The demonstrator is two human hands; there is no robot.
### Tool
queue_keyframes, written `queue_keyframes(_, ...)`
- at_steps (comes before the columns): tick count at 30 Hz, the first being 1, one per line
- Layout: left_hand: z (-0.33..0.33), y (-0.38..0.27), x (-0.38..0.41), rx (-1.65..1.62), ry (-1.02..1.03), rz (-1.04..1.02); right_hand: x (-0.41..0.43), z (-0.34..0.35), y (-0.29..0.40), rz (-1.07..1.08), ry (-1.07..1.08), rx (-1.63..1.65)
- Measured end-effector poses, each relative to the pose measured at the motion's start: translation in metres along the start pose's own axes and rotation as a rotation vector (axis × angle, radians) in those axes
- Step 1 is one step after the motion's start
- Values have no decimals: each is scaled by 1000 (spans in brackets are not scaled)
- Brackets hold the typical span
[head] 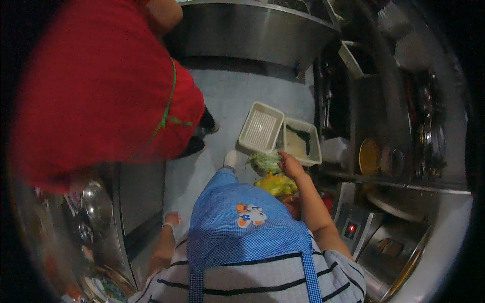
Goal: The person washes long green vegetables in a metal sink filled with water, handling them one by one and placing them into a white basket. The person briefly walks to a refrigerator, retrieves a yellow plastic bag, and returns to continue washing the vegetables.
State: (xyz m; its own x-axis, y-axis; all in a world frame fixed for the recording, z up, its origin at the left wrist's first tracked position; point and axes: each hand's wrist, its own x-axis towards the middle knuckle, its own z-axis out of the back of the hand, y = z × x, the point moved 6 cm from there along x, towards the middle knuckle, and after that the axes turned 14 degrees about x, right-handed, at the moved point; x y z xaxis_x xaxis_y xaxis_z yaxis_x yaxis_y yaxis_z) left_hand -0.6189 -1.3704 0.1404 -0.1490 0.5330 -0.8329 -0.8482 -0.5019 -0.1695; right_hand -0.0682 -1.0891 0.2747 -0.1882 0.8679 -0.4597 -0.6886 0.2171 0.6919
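Observation:
My right hand [291, 165] reaches out over the floor, beside a green leafy vegetable [265, 163] in what looks like a clear bag; whether its fingers touch or hold anything is not clear. Just beyond it lie two pale plastic trays, a ribbed one [261, 127] at the left and one [316, 146] with something dark green inside at the right. A yellow bundle [276, 184] lies nearer my blue checked apron [242, 223]. At my left side hangs my left hand [172, 218], fingers partly curled, with nothing visible in it and a band at the wrist.
A person in red [106, 91] stands close at the left. A steel counter [250, 32] spans the far side. Shelves on the right hold a yellow round item [369, 156] and a white container [335, 149]. Below them glows a red-lit switch [352, 228]. Metal bowls [97, 200] stand at the left.

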Motion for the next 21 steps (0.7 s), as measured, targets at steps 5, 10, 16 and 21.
queue_keyframes(5, 148, -108, 63, -229, -249, -111, 62, 37, 7, -148, 12, 4)
queue_keyframes(10, 245, -213, 104, -332, -336, -246, 116, 73, 33, -154, -42, -112)
queue_keyframes(16, 269, -231, 141, -400, -329, -177, 260, 63, 169, 69, 126, -16)
queue_keyframes(21, 282, -224, 175, -459, -315, 12, 375, 50, 247, 256, 322, -109)
